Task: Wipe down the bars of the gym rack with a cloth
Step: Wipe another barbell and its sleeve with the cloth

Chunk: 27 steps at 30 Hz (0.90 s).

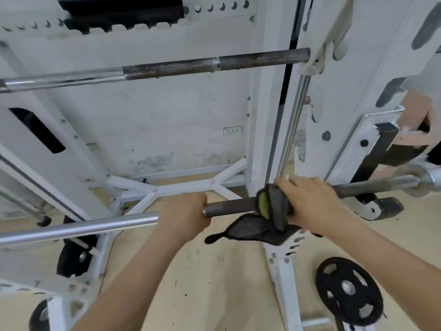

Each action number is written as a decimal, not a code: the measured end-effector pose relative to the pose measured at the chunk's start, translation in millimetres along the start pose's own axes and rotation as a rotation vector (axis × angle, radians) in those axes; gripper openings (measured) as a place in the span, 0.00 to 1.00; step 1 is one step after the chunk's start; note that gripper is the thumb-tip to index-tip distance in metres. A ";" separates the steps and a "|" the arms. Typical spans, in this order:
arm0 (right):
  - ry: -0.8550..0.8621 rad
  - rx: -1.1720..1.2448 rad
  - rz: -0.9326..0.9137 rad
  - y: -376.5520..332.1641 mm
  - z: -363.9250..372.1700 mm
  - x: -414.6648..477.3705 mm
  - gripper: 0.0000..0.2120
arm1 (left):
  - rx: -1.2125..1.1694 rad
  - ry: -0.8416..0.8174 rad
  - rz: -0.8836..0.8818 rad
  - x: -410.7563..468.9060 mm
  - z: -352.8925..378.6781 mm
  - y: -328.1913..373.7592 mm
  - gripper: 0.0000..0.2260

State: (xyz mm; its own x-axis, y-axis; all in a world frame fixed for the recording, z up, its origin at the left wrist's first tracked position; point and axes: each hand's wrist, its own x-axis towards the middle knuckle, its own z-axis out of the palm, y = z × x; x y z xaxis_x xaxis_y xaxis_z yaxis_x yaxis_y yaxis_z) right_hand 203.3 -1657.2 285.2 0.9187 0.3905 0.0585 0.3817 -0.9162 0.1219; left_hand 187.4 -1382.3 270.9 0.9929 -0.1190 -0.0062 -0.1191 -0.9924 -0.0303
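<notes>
Your cloth point(257, 229) is wrapped over the lower bar point(229, 206) just beside the white rack upright point(259, 115), with one dark corner hanging loose beneath. Your right hand point(307, 201) has its fingers curled close together over the cloth and the bar under it; the thumb is hidden, so you cannot tell how far it closes round. Your left hand point(183, 211) grips the bare bar a little way along, fingers wrapped over the top. The cloth is soft and light, so it likely bunches or slips off unless you hold the fold tight against the steel. The bar is stiff and probably heavy. Its dull middle section looks rough enough to drag on the fabric, while the chrome length to the left should let it slide easily. Take the cloth as a sleeve round the bar, not by the dangling corner. The upper bar point(250, 59) sits well above, with nothing on it.
</notes>
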 end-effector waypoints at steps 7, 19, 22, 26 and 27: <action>0.004 0.087 0.010 -73.9 0.6 21.9 0.22 | 0.150 0.063 -0.099 -2.1 4.7 1.9 0.07; -0.050 -0.014 0.038 -1.3 4.1 9.8 0.19 | -0.041 -0.131 -0.065 7.8 -2.3 -8.6 0.04; -0.005 0.000 0.099 -37.7 6.4 17.8 0.15 | 0.117 0.203 0.009 -6.1 17.3 6.9 0.10; 0.111 0.127 -0.039 -112.4 14.9 30.8 0.18 | 0.131 0.102 -0.030 3.1 7.4 14.1 0.08; 0.122 0.129 -0.092 -108.9 14.6 32.8 0.20 | 0.091 -0.024 -0.013 10.5 1.9 12.1 0.08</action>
State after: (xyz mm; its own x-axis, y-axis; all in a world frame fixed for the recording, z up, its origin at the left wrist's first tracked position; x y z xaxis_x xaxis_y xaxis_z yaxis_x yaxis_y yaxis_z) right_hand 193.3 -1545.9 259.4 0.8632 0.4741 0.1737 0.4806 -0.8769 0.0052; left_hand 196.4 -1395.5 268.5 0.9942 -0.1041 -0.0287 -0.1068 -0.9869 -0.1209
